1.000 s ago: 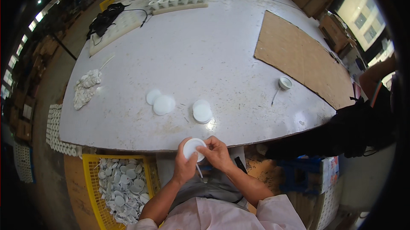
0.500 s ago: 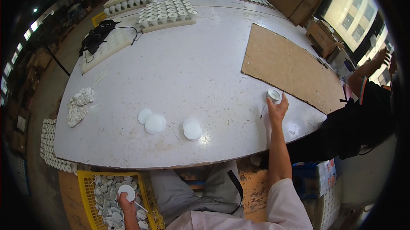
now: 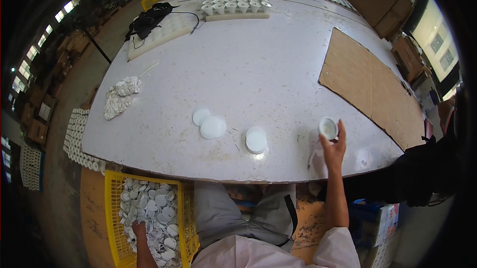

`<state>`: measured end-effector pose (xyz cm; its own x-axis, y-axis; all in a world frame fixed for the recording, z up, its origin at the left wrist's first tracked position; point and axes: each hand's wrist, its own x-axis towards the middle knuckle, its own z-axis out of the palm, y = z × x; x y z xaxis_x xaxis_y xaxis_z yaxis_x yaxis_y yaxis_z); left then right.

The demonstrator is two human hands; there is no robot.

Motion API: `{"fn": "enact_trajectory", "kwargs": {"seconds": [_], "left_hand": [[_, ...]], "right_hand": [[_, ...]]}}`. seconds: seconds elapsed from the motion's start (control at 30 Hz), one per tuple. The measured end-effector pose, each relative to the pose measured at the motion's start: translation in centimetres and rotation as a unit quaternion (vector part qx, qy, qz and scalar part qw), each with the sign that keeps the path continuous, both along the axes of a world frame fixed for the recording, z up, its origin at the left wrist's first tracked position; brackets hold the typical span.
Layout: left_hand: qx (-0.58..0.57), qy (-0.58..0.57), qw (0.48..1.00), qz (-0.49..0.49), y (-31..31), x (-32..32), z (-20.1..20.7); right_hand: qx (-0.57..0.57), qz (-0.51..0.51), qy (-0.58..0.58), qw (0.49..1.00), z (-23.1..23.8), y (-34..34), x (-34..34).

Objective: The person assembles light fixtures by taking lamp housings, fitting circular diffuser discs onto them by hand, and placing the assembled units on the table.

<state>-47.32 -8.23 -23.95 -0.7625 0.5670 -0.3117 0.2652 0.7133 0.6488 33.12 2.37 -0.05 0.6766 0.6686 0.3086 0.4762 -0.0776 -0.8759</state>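
Observation:
My right hand (image 3: 335, 152) grips a round white cup-shaped part (image 3: 328, 128) over the right side of the table, thumb on one side and fingers on the other. A thin lead seems to hang below the part. My left hand (image 3: 139, 229) reaches down among loose white discs with thin white stems (image 3: 161, 201) in a yellow plastic basket (image 3: 113, 203); its fingertips are hidden there. Between the hands, on the white table (image 3: 208, 76), lie a stack of white discs (image 3: 256, 140) and two more overlapping white discs (image 3: 213, 127).
A cardboard sheet (image 3: 367, 89) lies at the right. Farther back are a tray of white cups (image 3: 236, 4) and a black cloth item with a cord (image 3: 151, 19). A crumpled white cloth (image 3: 121, 96) lies at the left. A person in black (image 3: 412, 173) is close on the right.
The white stemmed disc has left my left hand, which is now lower among the basket's pieces. My right hand still holds the cup-shaped part, now nearer the front edge. The whole view has shifted.

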Motion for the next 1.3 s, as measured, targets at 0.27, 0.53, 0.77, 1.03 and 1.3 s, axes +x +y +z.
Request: {"fn": "enact_trajectory", "kwargs": {"seconds": [0.27, 0.53, 0.77, 1.03, 1.3], "left_hand": [[0.170, -0.395, 0.731, -0.529, 10.0, 40.2, 23.3], [0.189, -0.416, 0.704, -0.543, 11.4, 45.1, 23.8], [0.190, -0.448, 0.732, -0.476, 9.5, 43.4, 19.9], [0.198, -0.488, 0.730, -0.435, 8.6, 44.0, 20.2], [0.204, -0.414, 0.736, -0.496, 8.7, 44.2, 20.2]], "right_hand": [[-0.009, 0.294, 0.001, 0.956, 1.0, -2.5, -14.3], [-0.076, 0.407, 0.220, 0.883, 0.2, -3.3, -18.4], [-0.069, 0.171, -0.090, 0.979, -0.4, 4.2, -11.1], [-0.144, 0.174, -0.104, 0.969, -2.5, 6.6, -10.9], [-0.045, 0.179, 0.265, 0.947, -2.8, 4.2, -9.8]]}}
